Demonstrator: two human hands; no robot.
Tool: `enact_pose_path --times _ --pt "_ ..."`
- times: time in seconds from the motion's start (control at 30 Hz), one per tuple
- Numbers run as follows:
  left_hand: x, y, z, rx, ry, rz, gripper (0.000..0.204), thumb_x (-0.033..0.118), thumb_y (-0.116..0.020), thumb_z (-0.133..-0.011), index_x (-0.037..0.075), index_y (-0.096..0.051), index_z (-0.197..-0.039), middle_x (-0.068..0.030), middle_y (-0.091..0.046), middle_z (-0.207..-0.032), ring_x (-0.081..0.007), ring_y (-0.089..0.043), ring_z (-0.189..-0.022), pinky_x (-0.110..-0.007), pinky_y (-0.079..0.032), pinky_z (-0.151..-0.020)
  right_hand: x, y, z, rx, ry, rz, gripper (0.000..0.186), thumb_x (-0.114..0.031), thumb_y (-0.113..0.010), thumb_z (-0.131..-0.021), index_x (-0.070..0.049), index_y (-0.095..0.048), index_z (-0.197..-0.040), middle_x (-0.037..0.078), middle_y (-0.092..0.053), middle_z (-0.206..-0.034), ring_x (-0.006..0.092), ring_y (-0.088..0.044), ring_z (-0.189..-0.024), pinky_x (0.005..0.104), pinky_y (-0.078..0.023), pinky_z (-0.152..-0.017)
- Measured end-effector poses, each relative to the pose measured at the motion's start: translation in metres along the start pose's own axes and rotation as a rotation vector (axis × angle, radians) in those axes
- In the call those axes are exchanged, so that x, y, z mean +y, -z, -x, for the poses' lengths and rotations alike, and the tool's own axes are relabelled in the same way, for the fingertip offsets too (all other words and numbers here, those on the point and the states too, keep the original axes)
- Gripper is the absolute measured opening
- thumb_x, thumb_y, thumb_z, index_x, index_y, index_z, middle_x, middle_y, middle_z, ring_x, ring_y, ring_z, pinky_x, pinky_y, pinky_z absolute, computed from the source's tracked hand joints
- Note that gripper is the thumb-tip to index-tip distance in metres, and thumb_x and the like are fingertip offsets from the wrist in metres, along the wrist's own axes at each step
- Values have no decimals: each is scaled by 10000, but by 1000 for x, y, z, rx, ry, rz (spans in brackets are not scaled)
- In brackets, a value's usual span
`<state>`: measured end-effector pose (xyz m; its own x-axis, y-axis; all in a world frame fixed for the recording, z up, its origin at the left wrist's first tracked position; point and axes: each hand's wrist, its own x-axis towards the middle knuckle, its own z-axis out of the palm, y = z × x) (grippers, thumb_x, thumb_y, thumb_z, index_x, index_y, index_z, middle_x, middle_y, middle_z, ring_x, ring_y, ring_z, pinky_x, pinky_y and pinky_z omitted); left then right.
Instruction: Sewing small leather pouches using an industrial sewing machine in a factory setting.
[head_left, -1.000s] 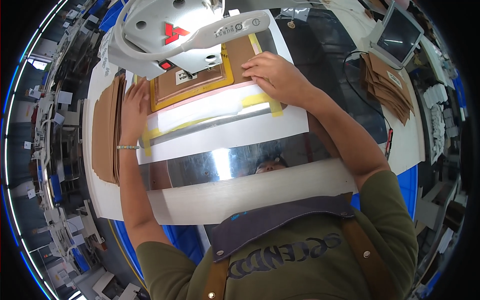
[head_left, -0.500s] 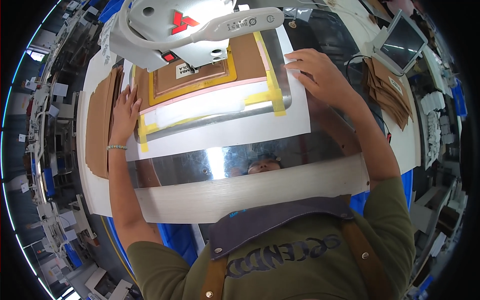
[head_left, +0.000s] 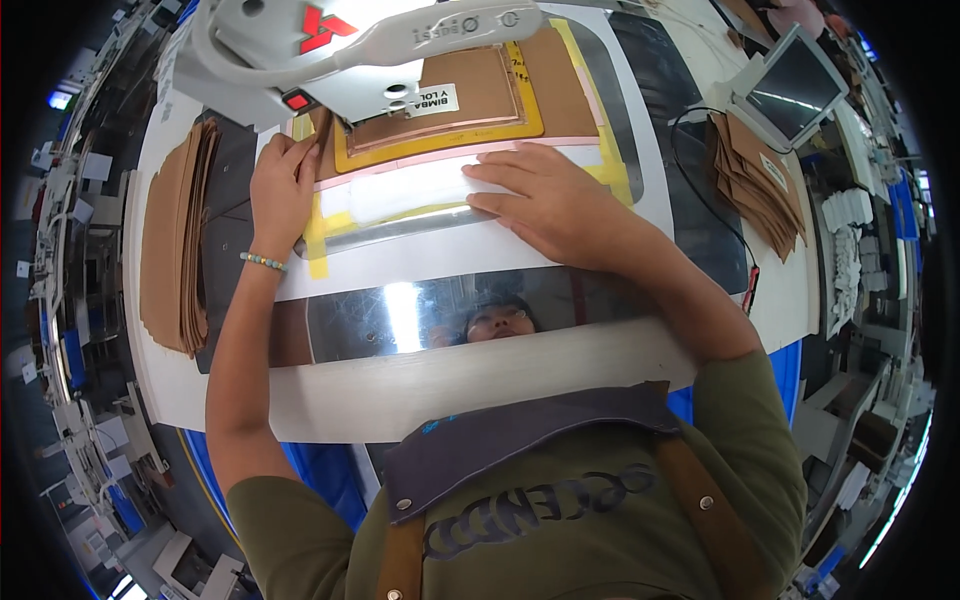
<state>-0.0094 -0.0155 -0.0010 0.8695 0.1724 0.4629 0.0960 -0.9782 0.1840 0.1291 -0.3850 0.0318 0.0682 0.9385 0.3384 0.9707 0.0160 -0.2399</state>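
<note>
My left hand is closed at the left edge of a brown sheet, its fingertips pinching that edge. My right hand lies open, fingers stretched over a white strip along the sheet's near side. Yellow tape and a pink strip border the sheet. On it sits a yellow frame with a copper-coloured inner border and a white label. Beneath are a grey rounded plate and white paper. A white machine head hides the sheet's far left part.
Stacks of brown pieces stand at the left and right, the right one beside a monitor. A black cable curves over the right side. Nearer me, a shiny metal surface meets a pale board.
The sheet, plate and paper have slid right relative to the machine head. My right hand has come in from the paper's right edge onto the white strip. My left fingers have drawn together.
</note>
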Motion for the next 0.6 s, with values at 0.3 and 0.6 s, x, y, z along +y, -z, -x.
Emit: enact_pose_path --times 0.3,0.6 --pt "42 -28 -20 -43 247 385 300 204 -692 -1036 -38 -697 -1214 -268 -730 -885 -341 -699 -718 -383 -521 -704 14 -11 6 43 8 19 303 -72 -658 -998 -32 -725 -1291 161 -683 -1446 359 -628 -1357 465 -506 -1150" --pt "21 71 5 -378 294 431 605 93 -674 -1047 56 -495 -1624 41 -387 -675 -65 -359 -638 -275 -351 -597 10 -1 6 21 -5 -85 323 -67 -684 -974 -51 -722 -1294 136 -675 -1463 344 -614 -1362 468 -493 -1150"
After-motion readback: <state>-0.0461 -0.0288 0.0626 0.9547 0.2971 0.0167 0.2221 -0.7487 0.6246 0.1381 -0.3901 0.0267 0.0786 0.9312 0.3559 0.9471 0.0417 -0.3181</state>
